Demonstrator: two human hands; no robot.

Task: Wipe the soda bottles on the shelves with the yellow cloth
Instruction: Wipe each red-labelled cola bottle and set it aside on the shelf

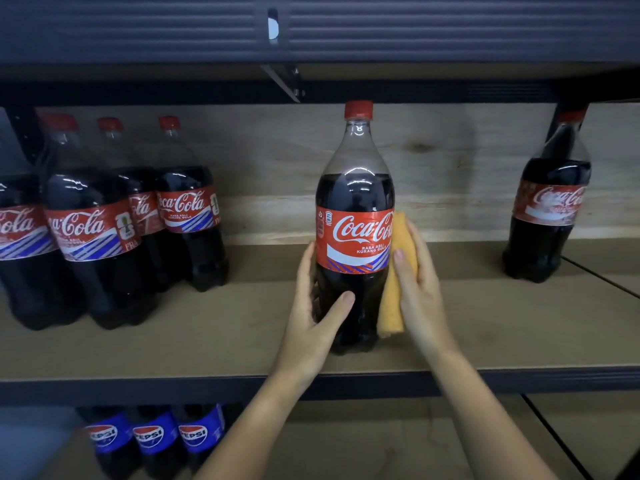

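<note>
A large Coca-Cola bottle (355, 216) with a red cap stands upright near the front of the wooden shelf (207, 334). My left hand (317, 306) grips its lower left side, thumb across the dark front. My right hand (417, 282) holds the folded yellow cloth (398, 271) and presses it against the bottle's right side, from the label down toward the base.
Several Coca-Cola bottles (93, 220) crowd the shelf's left end. One more Coca-Cola bottle (549, 206) stands at the right. Pepsi bottles (152, 438) sit on the shelf below. A dark shelf beam (311, 32) hangs overhead.
</note>
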